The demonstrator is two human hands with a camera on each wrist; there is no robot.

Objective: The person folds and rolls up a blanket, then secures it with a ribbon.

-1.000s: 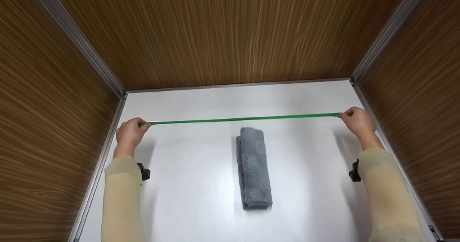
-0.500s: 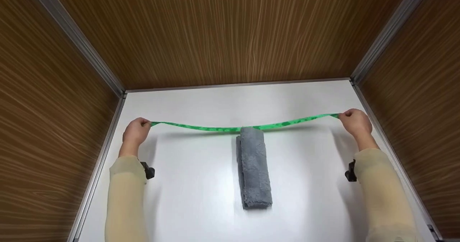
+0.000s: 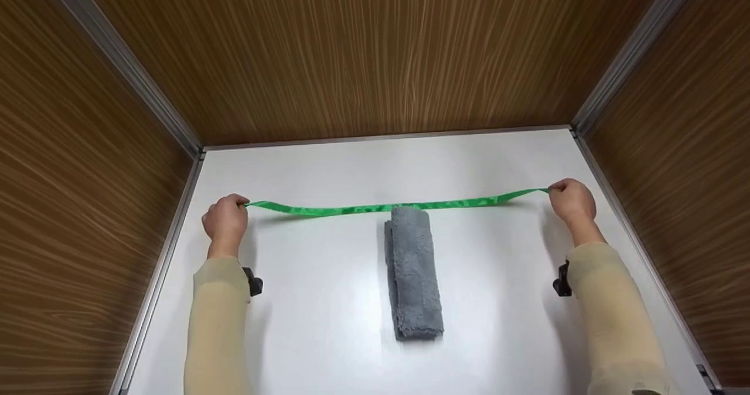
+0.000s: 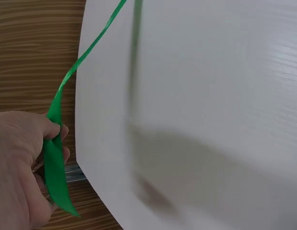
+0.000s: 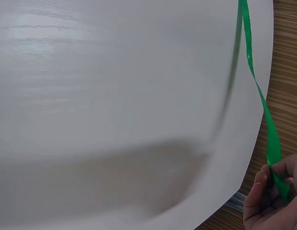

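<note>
A green ribbon (image 3: 328,210) stretches across the white table (image 3: 316,301), sagging a little in the middle. Its middle lies at the far end of a rolled grey towel (image 3: 413,272) that lies lengthwise at the table's centre. My left hand (image 3: 225,219) pinches the ribbon's left end; in the left wrist view the ribbon (image 4: 54,158) runs through the left hand (image 4: 18,167). My right hand (image 3: 569,200) pinches the right end, and the right wrist view shows the ribbon (image 5: 263,110) rising from the right hand (image 5: 273,201).
Wood-grain walls (image 3: 375,55) with metal corner rails (image 3: 123,61) close the table in on the left, back and right. Black wrist cameras (image 3: 253,282) sit on both cream sleeves.
The ribbon was taut above the towel a second ago; it has slackened and come down onto the towel's far end. Both hands have moved slightly inward.
</note>
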